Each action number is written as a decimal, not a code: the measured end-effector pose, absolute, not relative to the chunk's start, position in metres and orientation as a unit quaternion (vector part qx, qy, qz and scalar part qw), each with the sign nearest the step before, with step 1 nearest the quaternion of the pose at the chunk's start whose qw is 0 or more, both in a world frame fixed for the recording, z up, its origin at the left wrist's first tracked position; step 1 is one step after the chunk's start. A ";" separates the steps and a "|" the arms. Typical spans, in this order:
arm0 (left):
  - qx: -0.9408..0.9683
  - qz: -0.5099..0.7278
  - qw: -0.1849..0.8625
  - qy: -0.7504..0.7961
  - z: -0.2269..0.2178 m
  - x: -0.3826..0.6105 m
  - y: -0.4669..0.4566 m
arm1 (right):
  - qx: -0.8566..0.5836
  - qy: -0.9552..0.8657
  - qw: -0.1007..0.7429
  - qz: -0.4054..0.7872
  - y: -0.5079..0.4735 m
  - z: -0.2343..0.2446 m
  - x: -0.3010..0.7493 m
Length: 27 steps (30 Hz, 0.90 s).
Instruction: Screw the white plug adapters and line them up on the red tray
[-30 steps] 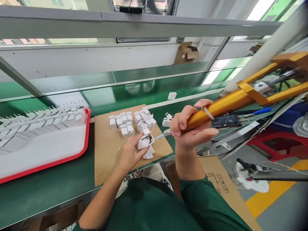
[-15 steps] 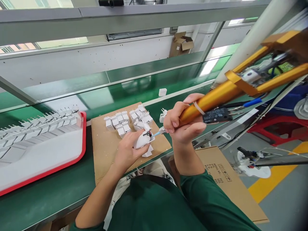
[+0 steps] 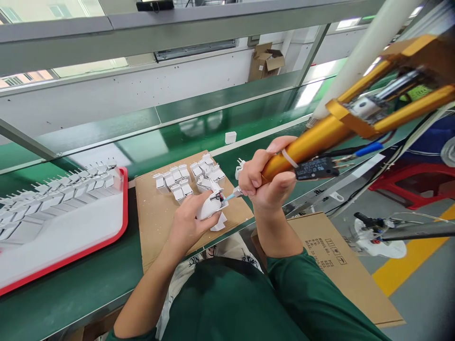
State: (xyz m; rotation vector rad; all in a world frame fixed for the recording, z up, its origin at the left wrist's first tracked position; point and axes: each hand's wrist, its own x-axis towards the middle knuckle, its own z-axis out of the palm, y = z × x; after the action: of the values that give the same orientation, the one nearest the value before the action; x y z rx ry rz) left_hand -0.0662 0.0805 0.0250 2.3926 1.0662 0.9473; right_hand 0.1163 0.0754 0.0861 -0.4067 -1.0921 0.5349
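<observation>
My left hand (image 3: pixel 190 218) is closed around a white plastic adapter housing (image 3: pixel 209 207), tilted so that its open end with small dark parts faces right. In my right hand (image 3: pixel 266 177) is a gold-coloured dispensing gun (image 3: pixel 313 142), gripped near its front, with a small black switch (image 3: pixel 317 169) on its side. The gun's pale blue nozzle (image 3: pixel 231 195) reaches into the housing's open end. Whether anything comes out of the tip cannot be made out. Several similar white adapters (image 3: pixel 173 177) stand on a cardboard sheet (image 3: pixel 152 232) just beyond my left hand.
At left, a red-rimmed white tray (image 3: pixel 125 203) holds rows of white pieces with pins up. One white piece (image 3: pixel 231 138) lies on the green belt (image 3: pixel 192 127). A printed carton (image 3: pixel 341 270) lies at my right, near a red stool (image 3: pixel 394 182).
The view has shifted slightly. My right hand and the gun sit a little farther left in the picture; the nozzle stays in the housing, which my left hand still holds.
</observation>
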 end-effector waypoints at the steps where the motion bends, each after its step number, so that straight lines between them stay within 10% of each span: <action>1: 0.845 0.334 0.178 0.378 0.025 -0.066 0.080 | -0.182 -0.512 0.801 0.253 0.075 0.086 0.116; 27: 0.815 0.327 0.235 0.417 0.015 -0.071 0.083 | -0.136 -0.485 0.776 0.380 0.078 0.084 0.116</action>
State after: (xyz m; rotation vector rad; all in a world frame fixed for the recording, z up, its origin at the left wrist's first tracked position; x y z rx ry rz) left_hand -0.0714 0.0834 0.0148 2.2360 1.1457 0.8967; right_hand 0.1164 0.0776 0.0840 -0.2954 -1.0486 0.8227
